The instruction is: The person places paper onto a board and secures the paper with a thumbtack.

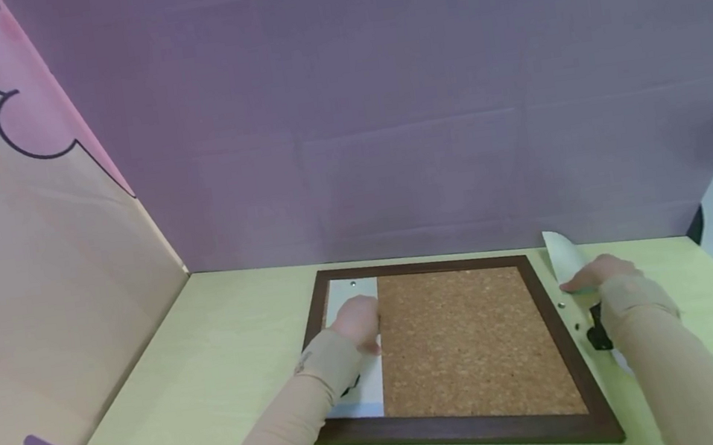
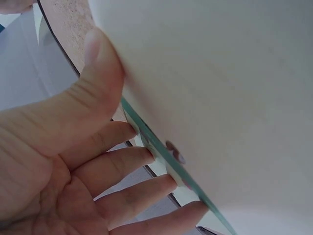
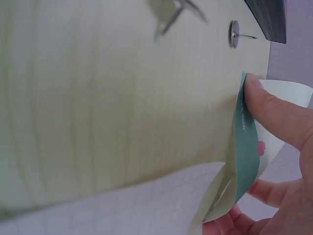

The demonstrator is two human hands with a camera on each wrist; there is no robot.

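A cork board point(image 1: 474, 342) in a dark brown frame lies on the table with a white paper strip point(image 1: 366, 385) along its left side. A tack point(image 1: 353, 284) sits near the strip's top. My left hand point(image 1: 357, 321) is over this strip; in the left wrist view its thumb and fingertips meet at a white sheet point(image 2: 210, 83) with a green edge, and a tack point(image 2: 175, 152) shows beside that edge. Right of the frame, my right hand point(image 1: 603, 271) pinches a curled green slip of paper point(image 3: 247, 142), thumb on one side and fingers on the other.
Two loose thumbtacks, one of them a flat-headed tack point(image 3: 234, 34), lie on the table between frame and right hand. A white curled sheet point(image 1: 562, 255) stands up by that hand. Grid-lined paper point(image 3: 122, 208) is close below it. A purple backdrop point(image 1: 409, 110) rises behind.
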